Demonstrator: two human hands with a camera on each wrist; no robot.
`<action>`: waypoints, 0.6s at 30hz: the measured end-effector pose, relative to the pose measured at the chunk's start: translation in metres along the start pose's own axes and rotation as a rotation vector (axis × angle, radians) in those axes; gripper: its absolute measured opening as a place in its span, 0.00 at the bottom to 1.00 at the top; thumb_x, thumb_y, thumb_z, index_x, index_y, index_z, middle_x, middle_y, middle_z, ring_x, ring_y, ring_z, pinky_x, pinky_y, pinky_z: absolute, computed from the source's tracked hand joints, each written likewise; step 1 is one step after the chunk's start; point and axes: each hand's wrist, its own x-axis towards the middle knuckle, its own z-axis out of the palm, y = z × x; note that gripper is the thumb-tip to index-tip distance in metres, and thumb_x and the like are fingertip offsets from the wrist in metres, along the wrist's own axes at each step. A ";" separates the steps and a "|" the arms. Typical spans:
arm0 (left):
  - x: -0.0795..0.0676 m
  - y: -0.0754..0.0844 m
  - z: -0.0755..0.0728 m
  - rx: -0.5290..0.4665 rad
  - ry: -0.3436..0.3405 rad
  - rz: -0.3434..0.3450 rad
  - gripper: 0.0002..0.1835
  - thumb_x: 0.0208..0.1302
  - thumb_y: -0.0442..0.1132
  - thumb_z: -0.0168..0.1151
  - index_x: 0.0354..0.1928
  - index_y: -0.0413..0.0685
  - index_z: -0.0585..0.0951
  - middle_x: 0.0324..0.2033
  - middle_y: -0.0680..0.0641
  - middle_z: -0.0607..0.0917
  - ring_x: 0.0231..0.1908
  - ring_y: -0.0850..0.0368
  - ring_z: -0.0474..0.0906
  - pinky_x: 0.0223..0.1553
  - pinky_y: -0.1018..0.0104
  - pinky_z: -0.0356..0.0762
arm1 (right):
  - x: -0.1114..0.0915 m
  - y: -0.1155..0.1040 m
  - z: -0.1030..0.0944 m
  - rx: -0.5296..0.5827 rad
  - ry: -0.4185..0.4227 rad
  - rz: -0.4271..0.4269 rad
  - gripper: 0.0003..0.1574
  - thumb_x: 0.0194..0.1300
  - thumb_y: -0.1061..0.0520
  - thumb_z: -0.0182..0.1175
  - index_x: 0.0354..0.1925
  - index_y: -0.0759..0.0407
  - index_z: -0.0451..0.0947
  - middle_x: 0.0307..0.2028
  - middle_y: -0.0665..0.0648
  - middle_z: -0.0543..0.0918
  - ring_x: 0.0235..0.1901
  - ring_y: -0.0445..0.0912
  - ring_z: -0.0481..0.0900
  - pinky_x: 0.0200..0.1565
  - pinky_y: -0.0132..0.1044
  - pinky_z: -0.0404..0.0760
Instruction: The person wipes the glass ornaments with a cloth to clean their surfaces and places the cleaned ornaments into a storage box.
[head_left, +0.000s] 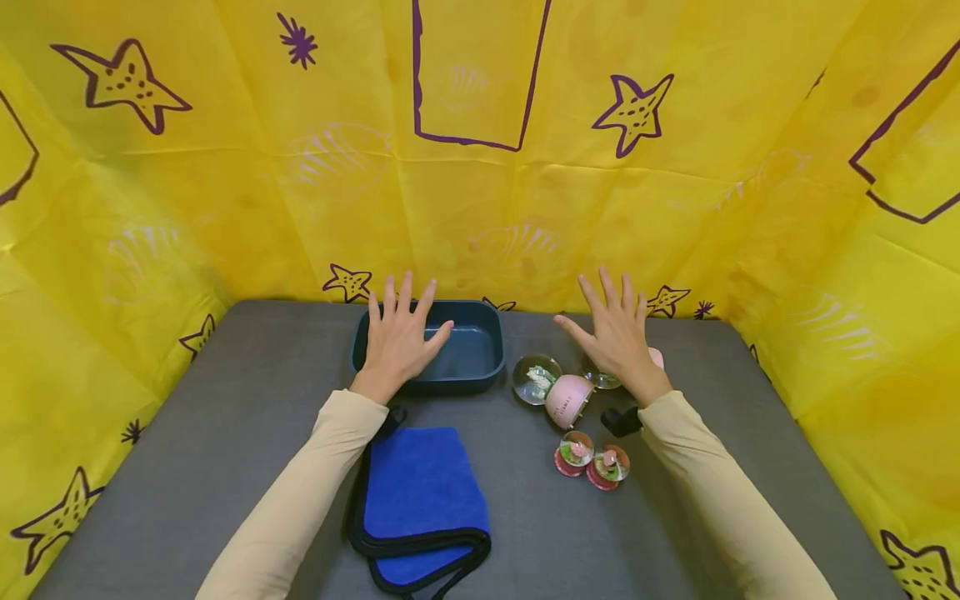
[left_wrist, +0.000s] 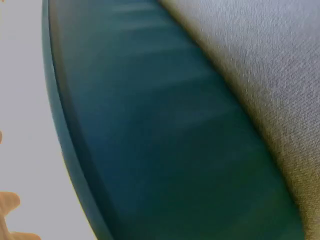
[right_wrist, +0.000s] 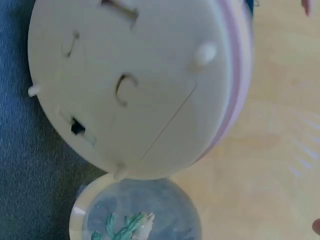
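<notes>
With fingers spread, my left hand (head_left: 397, 346) hovers over the left part of a dark teal rectangular dish (head_left: 476, 350) and holds nothing. The dish's side wall (left_wrist: 155, 125) fills much of the left wrist view. My right hand (head_left: 618, 342), also spread and bare, is above a large snow globe (head_left: 600, 377) and hides part of it. Beside that lies another large snow globe (head_left: 568, 402), tipped over, its pink base toward me. The right wrist view shows a round base underside (right_wrist: 135, 90) and a clear dome with a green cactus (right_wrist: 122, 227).
Two small snow globes (head_left: 576, 450) with pinkish-red bases stand nearer me, side by side. A folded blue cloth (head_left: 423, 483) with black edging lies in front of the dish. Yellow patterned fabric (head_left: 480, 192) walls the grey table (head_left: 187, 433) at the back and sides.
</notes>
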 end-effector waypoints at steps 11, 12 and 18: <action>-0.018 0.010 -0.010 -0.052 0.050 0.034 0.39 0.67 0.65 0.52 0.75 0.57 0.61 0.75 0.36 0.58 0.76 0.35 0.48 0.72 0.32 0.46 | -0.020 -0.007 -0.007 0.072 0.013 -0.030 0.53 0.66 0.23 0.49 0.78 0.45 0.49 0.79 0.60 0.43 0.77 0.67 0.33 0.71 0.71 0.34; -0.020 0.011 -0.011 -0.069 0.046 0.031 0.39 0.67 0.65 0.52 0.75 0.57 0.61 0.75 0.36 0.58 0.75 0.35 0.48 0.72 0.32 0.46 | -0.022 -0.007 -0.008 0.083 0.010 -0.029 0.53 0.66 0.24 0.49 0.78 0.45 0.49 0.79 0.60 0.43 0.77 0.66 0.32 0.71 0.72 0.34; -0.033 0.019 -0.020 -0.166 0.010 0.010 0.38 0.68 0.65 0.51 0.75 0.57 0.61 0.75 0.37 0.58 0.75 0.36 0.49 0.73 0.33 0.46 | -0.031 -0.011 -0.012 0.163 -0.015 -0.021 0.52 0.68 0.27 0.50 0.79 0.45 0.48 0.79 0.61 0.43 0.77 0.66 0.32 0.70 0.72 0.36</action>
